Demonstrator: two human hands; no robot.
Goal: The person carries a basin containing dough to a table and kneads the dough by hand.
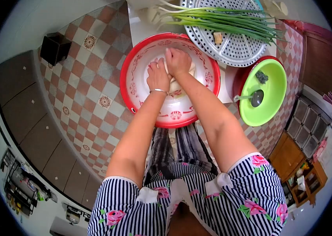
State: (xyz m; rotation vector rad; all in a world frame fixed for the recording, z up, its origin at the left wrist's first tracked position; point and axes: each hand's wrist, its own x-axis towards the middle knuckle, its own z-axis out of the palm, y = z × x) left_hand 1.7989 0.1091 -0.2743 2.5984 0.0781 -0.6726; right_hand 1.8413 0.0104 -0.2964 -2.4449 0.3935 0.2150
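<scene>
A lump of pale dough (175, 85) lies in the white enamel basin with a red rim (126, 84). My left hand (158, 77), with a thin bracelet at the wrist, presses onto the dough's left side, its fingers curled over it. Beside it my right hand (179, 61) bears down on the dough's upper right part, closed, with the thumb along the top. The two hands touch or nearly touch. Both hide much of the dough, and the undersides of the fingers are out of sight.
At the upper right, green onions (221, 21) and a small brownish piece (218, 37) lie on a perforated metal steamer tray (244, 55). Right of the basin, a green bowl (248, 116) holds a ladle (256, 98) and a scouring pad (261, 77). A dark bin (56, 48) stands on the tiled floor.
</scene>
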